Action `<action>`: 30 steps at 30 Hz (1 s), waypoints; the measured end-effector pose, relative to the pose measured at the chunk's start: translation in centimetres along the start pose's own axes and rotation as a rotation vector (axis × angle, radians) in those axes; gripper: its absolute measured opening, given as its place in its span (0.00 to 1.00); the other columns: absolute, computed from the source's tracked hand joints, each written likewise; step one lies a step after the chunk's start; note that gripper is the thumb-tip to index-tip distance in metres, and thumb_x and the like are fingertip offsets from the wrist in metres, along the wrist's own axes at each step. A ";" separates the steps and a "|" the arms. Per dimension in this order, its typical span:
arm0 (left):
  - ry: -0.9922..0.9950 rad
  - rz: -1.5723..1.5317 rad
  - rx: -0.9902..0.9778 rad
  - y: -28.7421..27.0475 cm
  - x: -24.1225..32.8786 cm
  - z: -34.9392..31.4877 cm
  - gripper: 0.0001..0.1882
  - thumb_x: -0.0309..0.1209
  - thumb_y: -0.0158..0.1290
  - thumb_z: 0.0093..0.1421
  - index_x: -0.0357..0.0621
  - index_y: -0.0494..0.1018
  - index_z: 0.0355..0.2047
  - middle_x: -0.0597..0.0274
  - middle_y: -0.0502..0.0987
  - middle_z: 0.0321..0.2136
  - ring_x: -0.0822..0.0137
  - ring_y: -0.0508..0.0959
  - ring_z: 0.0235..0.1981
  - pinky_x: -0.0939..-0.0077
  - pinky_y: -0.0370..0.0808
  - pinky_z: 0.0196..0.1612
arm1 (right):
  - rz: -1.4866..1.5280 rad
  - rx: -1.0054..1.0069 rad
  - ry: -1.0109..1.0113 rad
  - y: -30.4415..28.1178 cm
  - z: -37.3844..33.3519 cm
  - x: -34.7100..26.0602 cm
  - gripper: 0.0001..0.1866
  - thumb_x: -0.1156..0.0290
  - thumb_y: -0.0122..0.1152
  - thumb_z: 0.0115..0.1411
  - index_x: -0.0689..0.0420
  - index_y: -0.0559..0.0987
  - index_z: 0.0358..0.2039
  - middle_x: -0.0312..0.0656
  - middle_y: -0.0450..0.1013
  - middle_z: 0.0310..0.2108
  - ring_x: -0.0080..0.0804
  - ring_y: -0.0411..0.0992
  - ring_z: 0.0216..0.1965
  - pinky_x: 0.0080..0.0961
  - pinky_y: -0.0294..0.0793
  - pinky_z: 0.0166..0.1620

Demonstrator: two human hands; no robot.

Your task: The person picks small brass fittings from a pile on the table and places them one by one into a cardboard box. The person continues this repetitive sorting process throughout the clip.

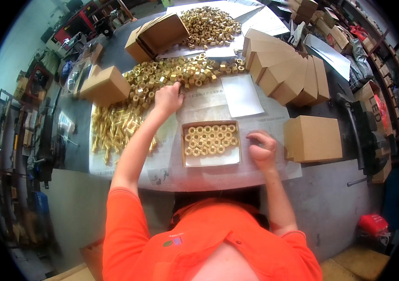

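The worktop [117, 47], under a printed paper sheet [199, 175], carried the supply and the packing station. Beyond and beside the left hand [169, 98] lay a broad heap of loose brass nuts [152, 75], with a second nut heap [211, 25] farther ahead and a heap of slender brass parts [115, 124] to its near left. Beyond the right hand [262, 150] leaned a row of brown cartons [279, 72], and one carton [319, 138] stood to its right. The open box [211, 165] sat between the hands, just left of the right hand. Filling appeared well advanced for the visible layer: packed nuts [210, 136] occupied the far and middle area in close rows, while a strip of white base [212, 158] nearest the body was uncovered. Judged by this, that strip was left to fill; whether further layers were needed could not be determined. The left hand had its fingers bent at the near edge of the heap; whether it gripped a nut could not be told. The right hand was loosely curled beside the box with no part visible in it; its palm was hidden. Markings, in descending size: large dark lettering on a carton at the rack [373, 103], far right of the right hand; a small coloured emblem with lettering on the orange shirt [176, 241], behind the hands; and fine print on the paper sheet, too small to read reliably.
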State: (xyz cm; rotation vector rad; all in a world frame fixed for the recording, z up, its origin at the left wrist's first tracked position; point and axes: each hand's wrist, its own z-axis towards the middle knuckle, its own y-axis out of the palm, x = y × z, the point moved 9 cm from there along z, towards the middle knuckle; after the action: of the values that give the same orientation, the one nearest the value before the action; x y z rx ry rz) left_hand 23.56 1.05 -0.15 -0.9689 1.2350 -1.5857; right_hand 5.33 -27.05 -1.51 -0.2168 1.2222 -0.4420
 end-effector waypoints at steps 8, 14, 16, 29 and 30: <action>-0.006 -0.073 0.022 0.1 -0.3 -1.3 0.11 0.34 0.55 0.52 0.43 0.73 0.34 0.50 0.79 0.27 0.50 0.81 0.32 0.57 0.77 0.34 | 0.014 0.000 0.020 -0.1 -0.1 0.0 0.14 0.78 0.51 0.38 0.64 0.79 0.29 0.47 0.76 0.33 0.40 0.74 0.37 0.27 0.73 0.43; -0.038 -0.124 0.068 0.2 -0.7 -1.0 0.11 0.35 0.57 0.51 0.45 0.77 0.32 0.52 0.80 0.27 0.50 0.80 0.32 0.57 0.76 0.35 | -0.012 0.023 0.008 -0.2 0.0 -0.1 0.15 0.79 0.51 0.38 0.64 0.79 0.29 0.47 0.76 0.33 0.40 0.74 0.37 0.26 0.73 0.43; -0.048 -0.157 0.074 -0.1 -0.9 -1.0 0.10 0.36 0.57 0.51 0.45 0.78 0.31 0.52 0.80 0.27 0.50 0.79 0.32 0.57 0.76 0.35 | 0.006 0.022 0.021 -0.1 0.0 0.0 0.15 0.78 0.51 0.38 0.64 0.79 0.29 0.47 0.76 0.33 0.39 0.74 0.37 0.26 0.73 0.43; 0.507 -0.526 -0.185 -6.9 17.1 -11.6 0.04 0.31 0.57 0.50 0.45 0.76 0.25 0.59 0.78 0.22 0.60 0.79 0.24 0.69 0.74 0.26 | 0.090 0.032 0.106 -0.1 -0.3 1.1 0.15 0.78 0.53 0.37 0.65 0.80 0.29 0.48 0.76 0.33 0.39 0.75 0.38 0.26 0.73 0.43; 0.488 -0.545 -0.232 -5.6 18.0 -12.3 0.05 0.32 0.57 0.50 0.45 0.76 0.24 0.59 0.77 0.22 0.59 0.80 0.25 0.67 0.74 0.26 | 0.086 0.030 0.092 -0.1 -0.3 1.1 0.15 0.78 0.53 0.37 0.65 0.80 0.29 0.48 0.76 0.33 0.39 0.75 0.38 0.25 0.73 0.43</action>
State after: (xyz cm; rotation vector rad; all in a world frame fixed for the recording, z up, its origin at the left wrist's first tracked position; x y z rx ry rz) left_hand 5.54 -11.83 3.98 -1.1746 1.6023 -2.2349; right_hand 5.32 -27.63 -2.46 -0.1187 1.3091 -0.3988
